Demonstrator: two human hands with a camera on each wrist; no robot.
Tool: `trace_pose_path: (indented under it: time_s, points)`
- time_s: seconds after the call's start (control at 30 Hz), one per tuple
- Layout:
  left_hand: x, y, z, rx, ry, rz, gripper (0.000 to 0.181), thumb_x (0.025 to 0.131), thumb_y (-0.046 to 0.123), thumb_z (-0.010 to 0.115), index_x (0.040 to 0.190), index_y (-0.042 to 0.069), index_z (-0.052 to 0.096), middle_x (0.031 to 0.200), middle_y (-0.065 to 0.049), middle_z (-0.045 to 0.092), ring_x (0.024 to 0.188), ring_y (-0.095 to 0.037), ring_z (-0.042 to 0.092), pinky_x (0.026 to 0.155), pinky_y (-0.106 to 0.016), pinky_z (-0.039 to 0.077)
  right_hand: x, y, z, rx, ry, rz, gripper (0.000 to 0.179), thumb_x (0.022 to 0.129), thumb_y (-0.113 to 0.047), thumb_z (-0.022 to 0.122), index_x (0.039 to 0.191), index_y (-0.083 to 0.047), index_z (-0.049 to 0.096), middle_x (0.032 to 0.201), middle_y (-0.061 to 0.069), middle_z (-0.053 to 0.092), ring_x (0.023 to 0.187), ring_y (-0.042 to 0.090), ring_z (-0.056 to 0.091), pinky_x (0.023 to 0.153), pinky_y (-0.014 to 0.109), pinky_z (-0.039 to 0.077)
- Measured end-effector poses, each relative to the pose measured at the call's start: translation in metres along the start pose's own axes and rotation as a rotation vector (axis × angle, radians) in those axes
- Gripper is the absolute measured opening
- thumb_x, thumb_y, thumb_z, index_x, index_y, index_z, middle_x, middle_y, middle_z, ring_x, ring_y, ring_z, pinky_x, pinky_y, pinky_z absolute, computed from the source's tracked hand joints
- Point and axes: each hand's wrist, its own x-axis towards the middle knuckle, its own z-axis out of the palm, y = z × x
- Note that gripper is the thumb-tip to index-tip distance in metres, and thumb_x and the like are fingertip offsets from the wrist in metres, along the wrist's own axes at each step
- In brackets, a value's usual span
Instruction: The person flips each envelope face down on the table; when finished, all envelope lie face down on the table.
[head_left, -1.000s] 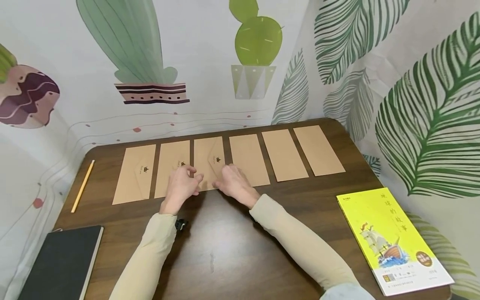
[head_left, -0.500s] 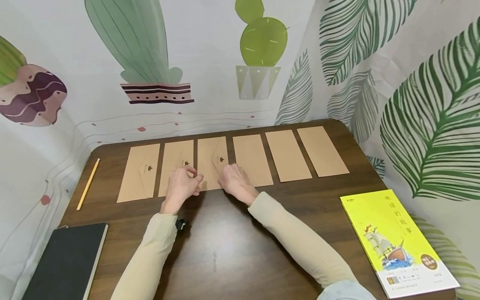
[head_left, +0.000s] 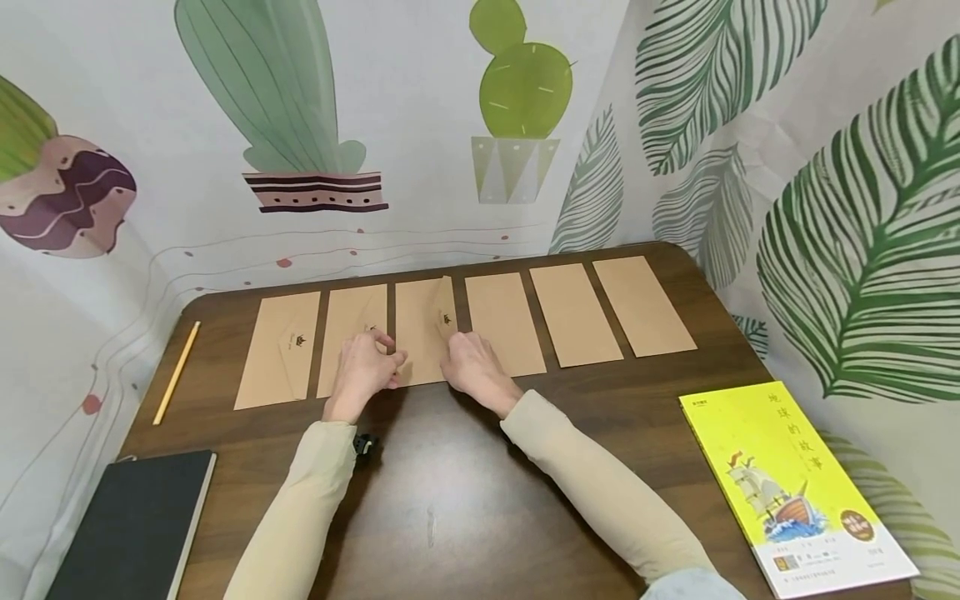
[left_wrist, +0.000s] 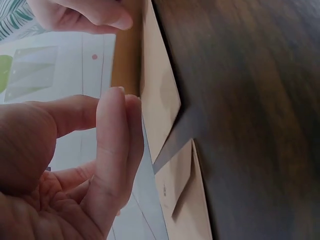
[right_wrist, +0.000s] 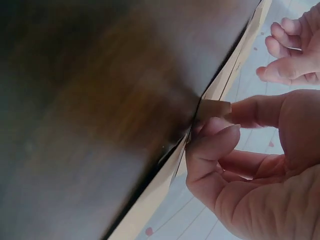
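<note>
Six-like brown paper envelopes lie side by side in a row at the table's far edge; the left three show flaps with a small dark crown. My right hand point(head_left: 476, 367) pinches the flap point(head_left: 447, 307) of the third envelope point(head_left: 417, 333), which stands partly raised. In the right wrist view a strip of that flap point(right_wrist: 214, 108) shows at the fingertips. My left hand point(head_left: 362, 373) hovers with loosely curled fingers over the second envelope point(head_left: 341, 321) and the third's near left corner. Nothing is visible between its fingers point(left_wrist: 112, 145) in the left wrist view.
A yellow book point(head_left: 787, 475) lies at the right of the table point(head_left: 450, 500). On the left are a black notebook point(head_left: 135, 525) and a yellow pencil point(head_left: 177, 371). A patterned wall covering point(head_left: 427, 108) rises behind the far edge.
The third envelope's flap has lifted from lying flat, as my right hand raises its edge slightly to the right. My left hand stays nearly still. The head view has shifted slightly.
</note>
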Motion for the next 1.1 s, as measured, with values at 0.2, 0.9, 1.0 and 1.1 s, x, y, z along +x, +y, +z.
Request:
trace_pose_path:
  time_s: [0.2,0.9,1.0,1.1]
  points:
    - [0.002,-0.005,-0.003,0.008,0.012,-0.033,0.036,0.1,0.022,0.077,0.128,0.001,0.068,0.081,-0.013,0.083,0.052,-0.007,0.073,0.051,-0.019,0.056,-0.028,-0.021,-0.028,0.057,-0.002,0.017,0.044,0.098,0.003,0.052,0.06,-0.016,0.041,0.061,-0.001,0.04,0.051,0.012,0.039,0.043,0.024,0.035]
    - [0.012,-0.014,0.006,-0.446,-0.163,-0.124,0.066,0.1,0.017,0.079,0.151,-0.01,0.048,0.13,-0.018,0.063,0.061,-0.004,0.07,0.066,-0.021,0.066,-0.013,0.006,-0.007,0.037,0.101,-0.022,0.038,0.098,-0.003,0.054,0.063,-0.017,0.045,0.068,-0.001,0.046,0.06,0.016,0.048,0.049,0.03,0.044]
    - [0.013,-0.014,0.007,-0.525,-0.186,-0.124,0.066,0.1,0.013,0.079,0.152,-0.009,0.044,0.109,-0.006,0.063,0.061,-0.004,0.067,0.067,-0.021,0.066,-0.003,0.02,0.005,0.056,0.11,-0.03,0.032,0.099,-0.006,0.054,0.069,-0.016,0.049,0.071,0.001,0.049,0.061,0.016,0.049,0.048,0.029,0.044]
    - [0.013,-0.013,0.007,-0.584,-0.202,-0.105,0.065,0.101,0.009,0.077,0.151,-0.009,0.04,0.098,0.001,0.064,0.066,-0.006,0.065,0.066,-0.02,0.066,0.003,0.029,0.011,0.107,0.104,-0.034,0.023,0.102,-0.008,0.053,0.08,-0.011,0.059,0.078,0.006,0.057,0.061,0.018,0.052,0.047,0.03,0.048]
